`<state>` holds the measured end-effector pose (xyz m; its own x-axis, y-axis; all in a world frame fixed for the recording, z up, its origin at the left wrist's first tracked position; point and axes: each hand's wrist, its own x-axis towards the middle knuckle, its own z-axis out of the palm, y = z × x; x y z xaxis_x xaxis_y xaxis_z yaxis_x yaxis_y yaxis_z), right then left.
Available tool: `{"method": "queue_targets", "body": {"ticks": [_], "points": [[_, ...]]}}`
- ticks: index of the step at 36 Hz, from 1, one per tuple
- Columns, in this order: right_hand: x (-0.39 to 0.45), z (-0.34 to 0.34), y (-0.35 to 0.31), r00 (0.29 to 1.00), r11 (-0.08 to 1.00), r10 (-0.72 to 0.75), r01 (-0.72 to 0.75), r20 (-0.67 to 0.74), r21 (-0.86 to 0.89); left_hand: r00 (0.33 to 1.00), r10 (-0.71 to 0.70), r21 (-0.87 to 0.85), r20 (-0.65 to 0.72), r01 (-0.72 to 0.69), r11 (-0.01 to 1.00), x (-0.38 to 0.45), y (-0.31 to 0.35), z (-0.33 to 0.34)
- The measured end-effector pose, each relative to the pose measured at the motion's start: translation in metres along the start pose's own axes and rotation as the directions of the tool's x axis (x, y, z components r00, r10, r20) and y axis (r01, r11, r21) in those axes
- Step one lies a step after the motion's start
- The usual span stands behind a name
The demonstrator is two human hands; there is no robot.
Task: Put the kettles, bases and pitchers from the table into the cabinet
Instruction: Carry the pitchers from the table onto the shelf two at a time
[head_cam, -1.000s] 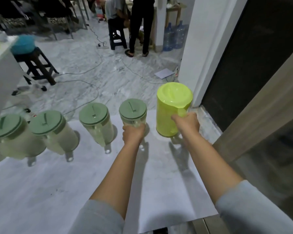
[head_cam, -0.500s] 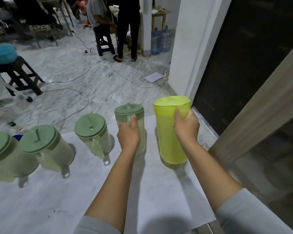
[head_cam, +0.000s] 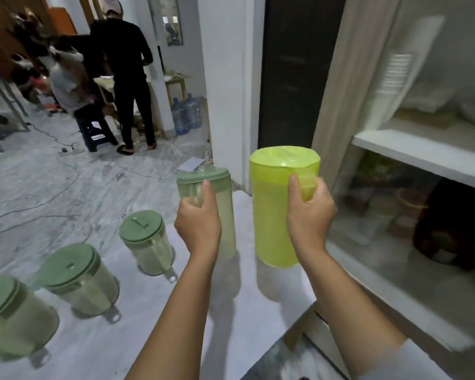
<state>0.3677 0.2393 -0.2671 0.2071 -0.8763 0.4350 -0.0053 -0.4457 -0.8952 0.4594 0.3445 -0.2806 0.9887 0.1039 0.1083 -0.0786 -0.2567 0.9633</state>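
My left hand [head_cam: 199,222] grips the handle of a clear pitcher with a green lid [head_cam: 220,198], held up above the white table [head_cam: 176,325]. My right hand [head_cam: 309,212] holds the handle of a bright lime-yellow pitcher [head_cam: 272,209], also lifted off the table. Three more green-lidded clear pitchers stand in a row on the table to the left: one [head_cam: 146,242] nearest my hands, a second [head_cam: 80,278] further left, a third [head_cam: 8,316] at the frame edge. The cabinet [head_cam: 422,149] stands open on the right, with a white shelf and a lower compartment.
Pots and a dark object [head_cam: 450,223] sit in the cabinet's lower compartment. A beige curtain [head_cam: 348,86] hangs beside the cabinet. Two people [head_cam: 121,78] work at a far table, near a stool and water bottles [head_cam: 185,113]. Cables cross the marble floor [head_cam: 52,182].
Both pitchers have risen off the table in my hands. My view has swung up and to the right, bringing the open cabinet shelves into sight.
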Motion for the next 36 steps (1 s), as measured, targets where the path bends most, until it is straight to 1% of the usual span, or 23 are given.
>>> {"method": "queue_targets", "body": {"ticks": [7, 11, 14, 20, 23, 27, 31, 36], "points": [[-0.015, -0.070, -0.025, 0.984, 0.997, -0.073, 0.068, -0.161, -0.040, 0.987, 0.045, -0.065, 0.152, -0.035, 0.997, -0.051, 0.026, -0.004], [-0.020, -0.113, -0.039, 0.962, 0.992, -0.121, 0.108, -0.244, -0.067, 0.969, 0.122, -0.125, 0.217, -0.096, 0.987, -0.085, 0.045, -0.006], [-0.023, -0.147, -0.048, 0.949, 0.991, -0.130, 0.119, -0.286, -0.058, 0.955, 0.148, -0.164, 0.258, -0.107, 0.981, -0.114, 0.061, -0.006], [-0.036, -0.235, -0.062, 0.903, 0.980, -0.177, 0.125, -0.392, -0.155, 0.914, 0.223, -0.237, 0.340, -0.146, 0.961, -0.193, 0.088, -0.006], [-0.048, -0.281, -0.066, 0.864, 0.966, -0.224, 0.137, -0.451, -0.217, 0.889, 0.249, -0.247, 0.384, -0.161, 0.955, -0.237, 0.095, -0.008], [-0.067, -0.355, -0.072, 0.816, 0.947, -0.278, 0.144, -0.507, -0.288, 0.842, 0.278, -0.238, 0.463, -0.183, 0.954, -0.306, 0.109, -0.011], [-0.086, -0.428, -0.075, 0.763, 0.930, -0.316, 0.132, -0.563, -0.343, 0.763, 0.336, -0.311, 0.551, -0.186, 0.932, -0.379, 0.122, -0.018], [-0.108, -0.505, -0.079, 0.681, 0.924, -0.335, 0.104, -0.651, -0.368, 0.670, 0.407, -0.423, 0.621, -0.151, 0.893, -0.459, 0.132, -0.022]]}}
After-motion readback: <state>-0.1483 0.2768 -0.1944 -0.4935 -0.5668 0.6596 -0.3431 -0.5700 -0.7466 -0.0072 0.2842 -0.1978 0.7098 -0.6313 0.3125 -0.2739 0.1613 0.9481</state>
